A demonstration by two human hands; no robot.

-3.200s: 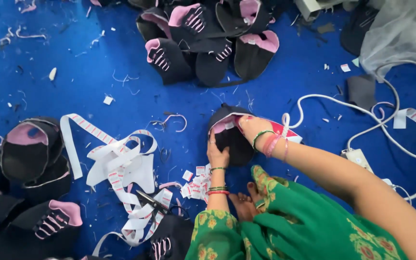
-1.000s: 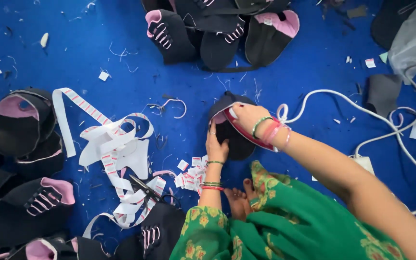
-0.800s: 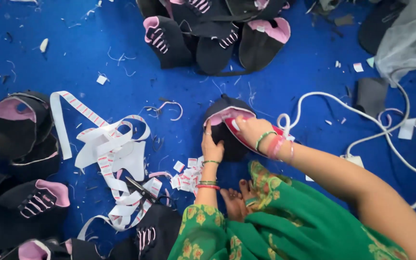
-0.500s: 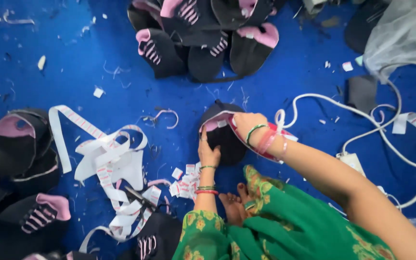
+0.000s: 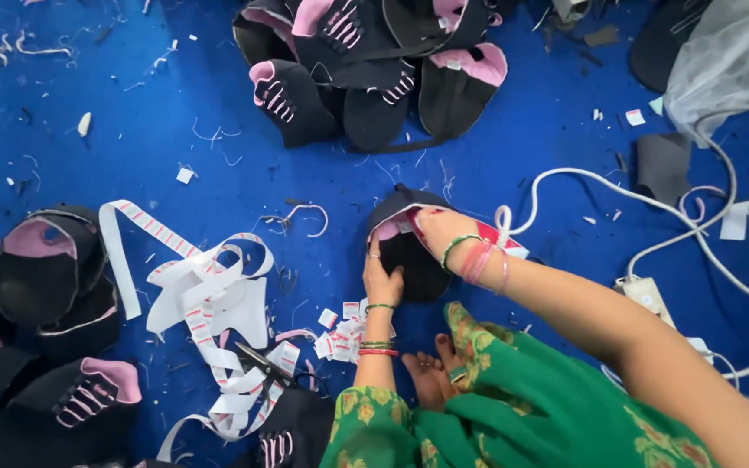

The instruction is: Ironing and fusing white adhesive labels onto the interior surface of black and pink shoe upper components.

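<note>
Pressing black shoe upper (image 5: 409, 260) flat, left hand (image 5: 382, 279) spread, right hand (image 5: 440, 230) pinching its pink-lined opening, pointing away.

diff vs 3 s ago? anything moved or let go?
Little. Both hands stay on the black shoe upper: left hand pressing its near edge, right hand on its pink lining; the right hand shifted slightly along it. Nothing let go. Label strip, scissors and pile of uppers unmoved.

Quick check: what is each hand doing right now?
Left hand: flat on the black shoe upper, pinning it down.
Right hand: fingers on the upper's pink-lined edge; grip cannot be told.
</note>
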